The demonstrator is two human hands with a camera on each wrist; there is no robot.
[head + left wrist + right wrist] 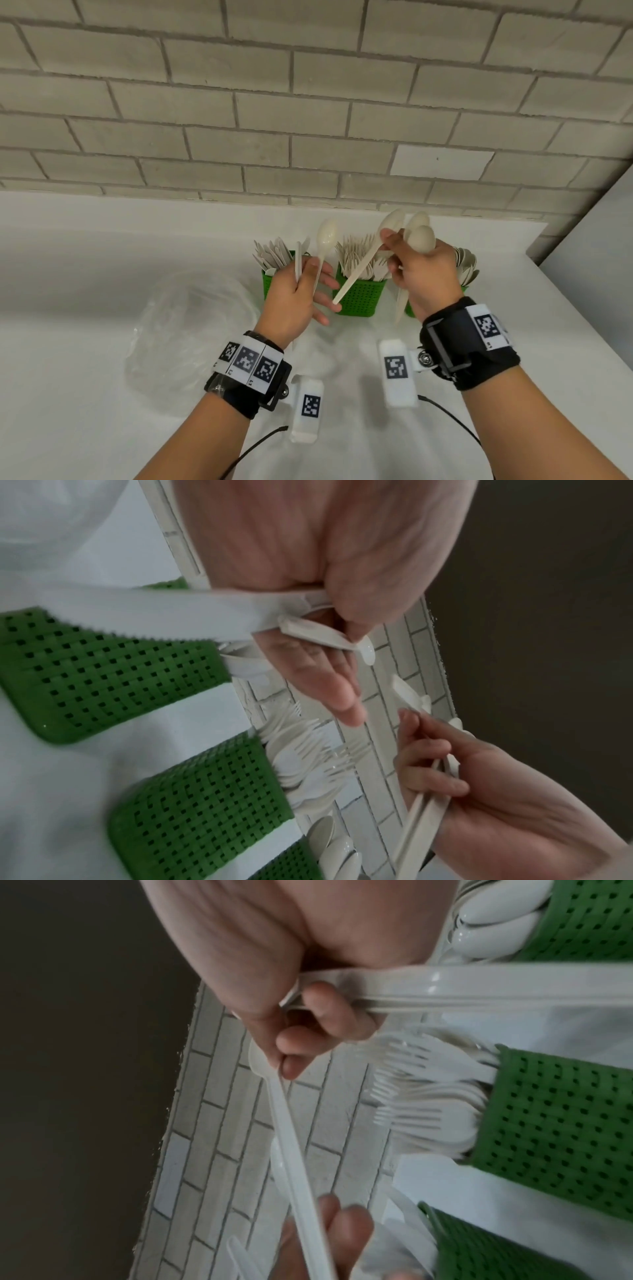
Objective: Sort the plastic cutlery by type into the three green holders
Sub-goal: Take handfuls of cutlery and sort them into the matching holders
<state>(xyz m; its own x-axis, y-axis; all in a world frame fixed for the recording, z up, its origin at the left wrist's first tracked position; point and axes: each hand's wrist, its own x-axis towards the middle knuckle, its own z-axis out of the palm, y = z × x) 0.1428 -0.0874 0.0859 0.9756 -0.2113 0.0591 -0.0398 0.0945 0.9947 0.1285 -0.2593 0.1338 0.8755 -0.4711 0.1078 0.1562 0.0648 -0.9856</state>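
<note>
**Spoons being gathered into one hand above three near-full holders**

The white counter (102, 342) under the grey brick wall (308, 85) is carrying three green perforated plastic holders in a row: the left holder (269, 286) is bristling with cream plastic knives (270, 251), the middle holder (359, 296) with cream plastic forks (356, 251), and the right holder (409, 310), largely hidden behind the right wrist, with cream plastic spoons (467, 265). A crumpled clear plastic bag (191, 329) is lying on the counter to the left.

Both hands are raised in front of the holders, close together. The right hand (423, 274) is clamping a bundle of cream spoons (419, 236), bowls up, in curled fingers, and is pinching one further long spoon (359, 265) at its neck between thumb and fingertip; its handle is slanting down towards the left hand's fingers. The left hand (296, 301) is pinching a single spoon (325, 240) and a flat serrated knife (298, 262) upright, its other fingers extended.

Judgement: the slanting spoon is being passed across. To do this well, the right hand should be drawing it parallel with the bundle before releasing the pinch, then lowering all handles first into the right holder. The left hand's knife belongs in the left holder, and its spoon should be going right. The crowded holders are leaving little room, so a steep, slow entry is advisable.
</note>
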